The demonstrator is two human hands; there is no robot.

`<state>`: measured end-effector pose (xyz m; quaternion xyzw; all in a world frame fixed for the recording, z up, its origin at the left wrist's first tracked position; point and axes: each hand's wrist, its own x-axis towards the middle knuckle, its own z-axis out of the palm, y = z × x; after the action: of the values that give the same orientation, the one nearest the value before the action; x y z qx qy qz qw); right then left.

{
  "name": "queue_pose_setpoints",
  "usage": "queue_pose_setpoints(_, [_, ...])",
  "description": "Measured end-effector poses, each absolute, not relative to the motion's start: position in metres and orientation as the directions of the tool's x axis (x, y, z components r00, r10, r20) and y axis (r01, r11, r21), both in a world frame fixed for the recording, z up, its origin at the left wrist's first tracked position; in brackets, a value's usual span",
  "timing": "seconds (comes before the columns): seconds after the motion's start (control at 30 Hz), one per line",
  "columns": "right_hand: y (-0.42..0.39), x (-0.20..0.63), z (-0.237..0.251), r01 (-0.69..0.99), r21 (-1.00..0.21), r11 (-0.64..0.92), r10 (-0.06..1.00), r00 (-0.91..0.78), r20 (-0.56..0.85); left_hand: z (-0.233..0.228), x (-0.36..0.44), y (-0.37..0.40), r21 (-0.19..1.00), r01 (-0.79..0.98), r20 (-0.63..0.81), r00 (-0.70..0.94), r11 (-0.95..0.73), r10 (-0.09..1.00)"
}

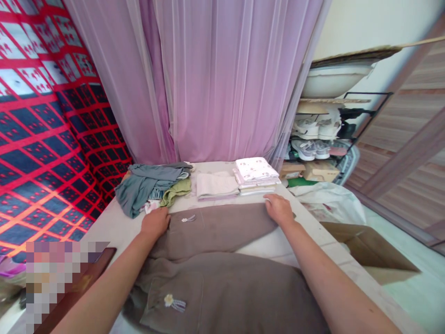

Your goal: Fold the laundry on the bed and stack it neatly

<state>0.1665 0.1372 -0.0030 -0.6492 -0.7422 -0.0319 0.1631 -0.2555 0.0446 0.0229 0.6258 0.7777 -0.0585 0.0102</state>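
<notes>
A pair of brown trousers lies spread sideways on the pale tabletop, with its two legs parted. Small flower and ribbon trims sit on both legs near the left end. My left hand is closed at the upper left corner by the waist, its fingertips mostly hidden. At the far leg's cuff, my right hand has its fingers curled over the cloth edge. Just beyond my left hand is a loose heap of clothes, grey-green and light green. The near leg runs toward me beneath my forearms.
Folded cream cloth and a stack of folded white printed fabric stand at the table's far side. Purple curtains hang behind. On the right are a shoe rack and an open cardboard box on the floor.
</notes>
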Motion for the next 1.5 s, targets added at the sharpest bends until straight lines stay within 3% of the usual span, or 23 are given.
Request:
queue_pose_setpoints(0.1, [0.119,0.149,-0.015,0.913,-0.132,0.386,0.883,-0.324,0.341,0.016,-0.246,0.034,-0.105,0.994,0.032,-0.040,0.043,0.999])
queue_pose_setpoints(0.17, [0.109,0.141,-0.020,0.866,-0.099,0.490,0.858,-0.458,0.234,0.008,-0.240,0.025,-0.079,0.989,0.052,0.127,-0.123,0.990])
queue_pose_setpoints(0.23, [0.101,0.136,-0.022,0.872,-0.076,0.483,0.874,-0.476,0.095,-0.003,-0.235,0.017,-0.028,0.978,0.018,0.207,-0.206,0.978])
queue_pose_setpoints(0.33, [0.097,0.133,-0.021,0.904,-0.062,0.424,0.905,-0.425,0.000,-0.017,-0.229,0.009,0.002,0.984,-0.019,0.179,-0.179,0.984])
queue_pose_setpoints(0.5, [0.093,0.133,-0.019,0.902,-0.079,0.425,0.903,-0.417,0.105,-0.020,-0.228,0.010,0.017,0.989,-0.021,0.147,-0.147,0.989])
queue_pose_setpoints(0.63, [0.092,0.131,-0.016,0.920,-0.096,0.381,0.920,-0.387,-0.055,-0.017,-0.227,0.011,0.017,0.991,-0.052,0.131,-0.130,0.990])
queue_pose_setpoints(0.73, [0.087,0.111,-0.009,0.942,-0.100,0.319,0.946,-0.324,-0.029,-0.016,-0.225,0.010,0.009,0.992,-0.043,0.123,-0.123,0.991])
queue_pose_setpoints(0.8, [0.080,0.090,-0.006,0.881,-0.137,0.453,0.892,-0.450,0.051,-0.016,-0.224,0.010,0.002,0.993,-0.041,0.118,-0.119,0.992])
queue_pose_setpoints(0.9, [0.075,0.072,-0.009,0.707,-0.209,0.675,0.720,-0.693,-0.019,-0.018,-0.225,0.011,-0.003,0.993,-0.045,0.114,-0.114,0.992])
queue_pose_setpoints(0.97, [0.080,0.080,-0.014,0.760,-0.207,0.617,0.766,-0.640,-0.067,-0.019,-0.227,0.012,0.001,0.993,-0.035,0.115,-0.115,0.993])
queue_pose_setpoints(1.07, [0.096,0.116,-0.020,0.950,-0.102,0.294,0.953,-0.299,-0.037,-0.021,-0.229,0.013,0.011,0.993,-0.024,0.122,-0.122,0.992])
queue_pose_setpoints(1.13, [0.107,0.139,-0.020,0.992,-0.038,0.117,0.993,-0.118,-0.021,-0.022,-0.229,0.014,0.019,0.992,-0.035,0.125,-0.124,0.992])
queue_pose_setpoints(1.2, [0.112,0.153,-0.015,0.996,-0.025,0.083,0.996,-0.083,-0.037,-0.022,-0.229,0.014,0.026,0.992,-0.039,0.124,-0.123,0.992])
queue_pose_setpoints(1.33, [0.097,0.166,0.000,0.981,-0.167,0.097,0.995,-0.097,0.004,-0.022,-0.228,0.014,0.034,0.992,-0.030,0.122,-0.121,0.992])
queue_pose_setpoints(1.43, [0.065,0.184,0.007,0.884,-0.434,0.175,0.984,-0.165,0.061,-0.022,-0.227,0.014,0.045,0.991,-0.029,0.125,-0.124,0.992])
queue_pose_setpoints(1.5, [0.038,0.201,0.008,0.775,-0.587,0.235,0.962,-0.273,0.024,-0.020,-0.227,0.014,0.066,0.990,-0.022,0.127,-0.125,0.992])
